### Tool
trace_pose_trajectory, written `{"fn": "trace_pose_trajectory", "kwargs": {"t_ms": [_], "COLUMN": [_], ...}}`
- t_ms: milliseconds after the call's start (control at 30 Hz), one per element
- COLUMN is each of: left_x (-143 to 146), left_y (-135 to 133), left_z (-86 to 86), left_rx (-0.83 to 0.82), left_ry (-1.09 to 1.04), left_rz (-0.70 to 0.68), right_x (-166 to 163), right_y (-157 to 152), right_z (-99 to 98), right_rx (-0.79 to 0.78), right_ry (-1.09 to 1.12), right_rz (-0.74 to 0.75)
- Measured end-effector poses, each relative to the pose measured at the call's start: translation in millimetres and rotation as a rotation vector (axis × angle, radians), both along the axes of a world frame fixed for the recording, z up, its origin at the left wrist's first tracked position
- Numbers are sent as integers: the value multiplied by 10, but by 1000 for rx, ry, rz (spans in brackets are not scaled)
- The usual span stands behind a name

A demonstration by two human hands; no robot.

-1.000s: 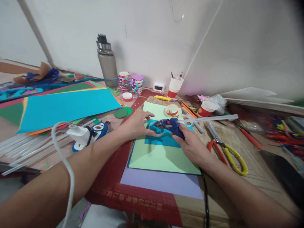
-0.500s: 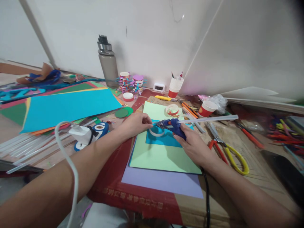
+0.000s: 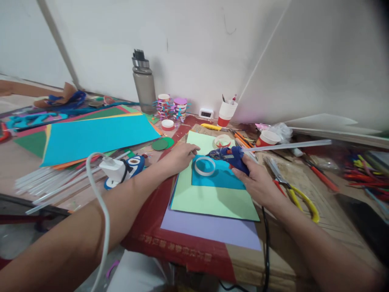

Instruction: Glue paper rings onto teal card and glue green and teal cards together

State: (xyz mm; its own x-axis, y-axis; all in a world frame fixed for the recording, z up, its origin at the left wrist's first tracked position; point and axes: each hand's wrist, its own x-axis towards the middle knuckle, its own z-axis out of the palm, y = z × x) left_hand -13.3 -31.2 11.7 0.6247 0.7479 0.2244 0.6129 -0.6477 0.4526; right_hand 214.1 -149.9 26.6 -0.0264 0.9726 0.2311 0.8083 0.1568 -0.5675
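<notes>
Head view: white ring (image 3: 204, 174) now left unheld on blue sheet (image 3: 223, 181). Left hand (image 3: 181, 157) drawn back just beside it, fingers loosely curled; anything pinched cannot be told. Glue gun (image 3: 233, 157), wrapped by right hand (image 3: 258, 179), shifted rightward off ring.

Over the tabletop (image 3: 22, 162) is one glue gun (image 3: 231, 157); below it, one white ring (image 3: 205, 174). Along the back edge stand one bottle (image 3: 144, 89), two fringed paper towers (image 3: 163, 106) (image 3: 180, 110), one clock (image 3: 206, 114) and one cup stack (image 3: 225, 121). Nearer the middle lie two green discs (image 3: 159, 144) (image 3: 170, 141); toward the right edge, one separate cup (image 3: 267, 138) and one pair of yellow-handled scissors (image 3: 285, 183).
</notes>
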Motion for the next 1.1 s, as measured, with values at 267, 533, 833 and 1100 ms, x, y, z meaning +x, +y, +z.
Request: {"fn": "trace_pose_trajectory", "kwargs": {"t_ms": [267, 533, 833, 1100], "left_x": [-54, -38, 14, 83], "left_y": [24, -46, -90, -131], "left_z": [-27, 79, 111, 190], "left_rx": [22, -24, -96, -86], "left_ry": [44, 87, 184, 357], "left_rz": [-66, -12, -38, 23], "right_x": [32, 23, 34, 132], "right_y": [-56, -145, -112, -52], "right_z": [80, 126, 83, 66], "right_rx": [-8, -10, 45, 75], "right_ry": [39, 44, 165, 170], "right_rz": [17, 24, 8, -16]}}
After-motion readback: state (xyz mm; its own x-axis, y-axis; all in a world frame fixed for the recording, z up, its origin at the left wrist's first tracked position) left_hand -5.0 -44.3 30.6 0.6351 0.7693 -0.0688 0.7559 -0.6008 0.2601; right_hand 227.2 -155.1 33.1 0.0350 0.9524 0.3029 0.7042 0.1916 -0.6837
